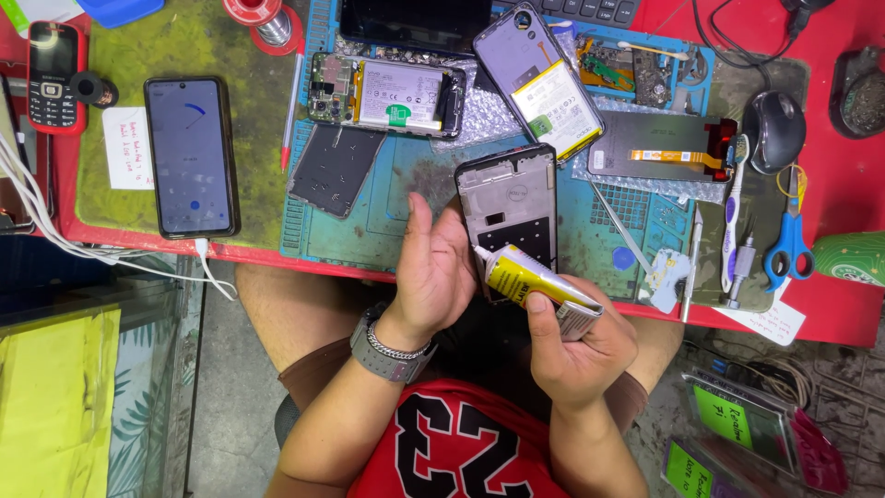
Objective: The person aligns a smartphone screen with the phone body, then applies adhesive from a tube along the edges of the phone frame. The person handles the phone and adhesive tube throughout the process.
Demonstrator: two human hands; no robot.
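Reds, blues and yellows over a repair counter

The counter (848,184) is red, with a blue mat (406,231) stained dark and an olive-green pad (194,46) beside it. The tube (533,281) is yellow with black lettering, a white nozzle and a silver crimped end. The frame (507,203) is grey-silver with a black dotted patch. The shirt (461,443) is red with black, white-edged numerals. The scissors (790,242) have blue handles; the toothbrush (735,207) is white and purple. One small phone (53,74) is red and black. The watch (387,355) is grey with a silver chain.
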